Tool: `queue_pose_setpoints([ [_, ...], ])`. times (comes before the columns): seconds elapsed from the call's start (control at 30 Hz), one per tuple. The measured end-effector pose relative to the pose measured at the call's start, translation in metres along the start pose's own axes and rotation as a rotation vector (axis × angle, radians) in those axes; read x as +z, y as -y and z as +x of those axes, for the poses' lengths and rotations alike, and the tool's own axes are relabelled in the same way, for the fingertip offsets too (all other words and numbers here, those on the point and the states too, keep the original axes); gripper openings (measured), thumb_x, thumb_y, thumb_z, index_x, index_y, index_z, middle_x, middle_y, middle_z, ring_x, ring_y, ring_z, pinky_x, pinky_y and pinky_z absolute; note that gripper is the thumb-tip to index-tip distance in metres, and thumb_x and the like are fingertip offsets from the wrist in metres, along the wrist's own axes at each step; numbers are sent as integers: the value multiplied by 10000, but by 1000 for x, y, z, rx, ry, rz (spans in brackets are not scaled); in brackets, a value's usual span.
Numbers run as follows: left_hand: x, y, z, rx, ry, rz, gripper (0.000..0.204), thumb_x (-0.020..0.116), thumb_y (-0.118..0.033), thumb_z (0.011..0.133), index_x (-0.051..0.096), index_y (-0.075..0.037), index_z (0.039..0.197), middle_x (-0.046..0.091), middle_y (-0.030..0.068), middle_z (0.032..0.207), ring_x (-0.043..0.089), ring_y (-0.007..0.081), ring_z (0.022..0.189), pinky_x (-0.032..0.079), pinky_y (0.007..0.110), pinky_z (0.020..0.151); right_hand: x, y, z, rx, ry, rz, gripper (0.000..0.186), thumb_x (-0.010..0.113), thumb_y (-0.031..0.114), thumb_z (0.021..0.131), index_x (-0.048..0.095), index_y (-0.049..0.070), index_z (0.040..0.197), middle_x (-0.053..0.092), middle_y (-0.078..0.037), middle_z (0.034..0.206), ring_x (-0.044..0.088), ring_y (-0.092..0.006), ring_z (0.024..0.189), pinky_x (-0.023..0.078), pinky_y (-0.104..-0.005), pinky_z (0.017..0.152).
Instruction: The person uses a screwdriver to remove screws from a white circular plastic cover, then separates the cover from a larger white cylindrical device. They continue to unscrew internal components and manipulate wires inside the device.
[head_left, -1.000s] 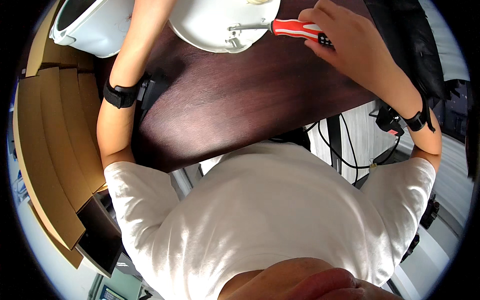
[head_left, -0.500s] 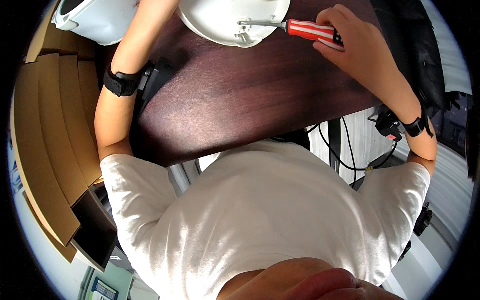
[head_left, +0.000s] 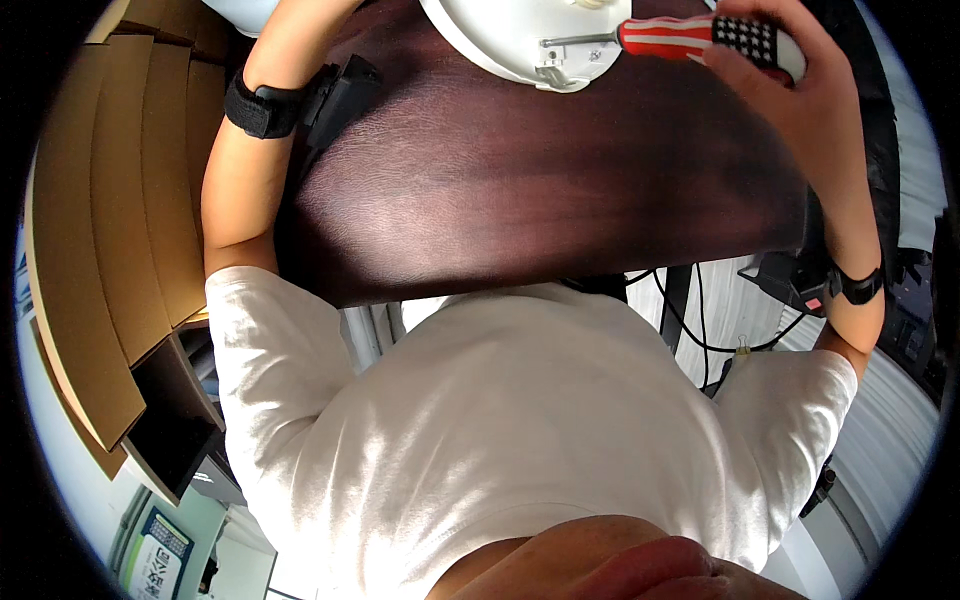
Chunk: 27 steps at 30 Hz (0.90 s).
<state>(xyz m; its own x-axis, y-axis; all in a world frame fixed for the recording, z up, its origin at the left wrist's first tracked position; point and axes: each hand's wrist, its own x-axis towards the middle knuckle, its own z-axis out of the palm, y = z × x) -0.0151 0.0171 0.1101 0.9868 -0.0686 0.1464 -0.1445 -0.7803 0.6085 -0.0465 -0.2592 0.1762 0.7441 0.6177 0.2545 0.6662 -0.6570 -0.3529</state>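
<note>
My right hand (head_left: 800, 100) is closed round the handle of a red, white and black screwdriver (head_left: 668, 38) at the top right. Its metal shaft reaches left onto a small fitting (head_left: 552, 70) area near the edge of a white rounded plastic piece (head_left: 480, 35), which lies on the dark desk (head_left: 530, 180). The exact contact of the tip is too small to tell. My left forearm runs up past the top edge, and my left hand is out of the frame. Part of a pale object (head_left: 600, 4) shows on the white piece at the top edge.
Brown cardboard pieces (head_left: 120, 200) stand along the left, with a pale blue-white container (head_left: 240, 15) behind them at the top edge. Black devices (head_left: 340, 100) are strapped at my wrists. Black cables (head_left: 700, 310) hang below the desk's front edge. Dark padded material (head_left: 880, 150) lies at the right.
My right hand, the screwdriver and the white piece have moved right in the picture. The desk and cardboard appear higher, and the container has mostly left the top of the view.
</note>
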Motion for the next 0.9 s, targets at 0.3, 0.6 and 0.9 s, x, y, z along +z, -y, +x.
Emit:
queue_pose_setpoints([
  [0.3,9,-7,10,34,55,177,803,830,-352,787,465,113,1329,661,332,1103,665,404,1058,524,432,915,-10,-4,16,-39,12,277,192,752,49,854,614,37,988,632,-47,897,612,-134,834,495,-274,723],
  [0.6,-10,-7,-29,-40,259,120,949,839,-457,776,408,131,1384,634,347,1188,636,415,1145,505,423,971,-53,30,15,-436,143,89,231,728,87,819,614,31,1012,651,-109,933,633,-245,851,498,-339,738],
  [0.9,-28,-40,-50,-40,338,422,1182,855,-503,703,255,148,1487,542,382,1319,566,440,1244,459,425,1046,-73,37,0,-465,341,-38,207,709,95,828,613,25,998,654,-111,927,640,-252,851,504,-340,731],
])
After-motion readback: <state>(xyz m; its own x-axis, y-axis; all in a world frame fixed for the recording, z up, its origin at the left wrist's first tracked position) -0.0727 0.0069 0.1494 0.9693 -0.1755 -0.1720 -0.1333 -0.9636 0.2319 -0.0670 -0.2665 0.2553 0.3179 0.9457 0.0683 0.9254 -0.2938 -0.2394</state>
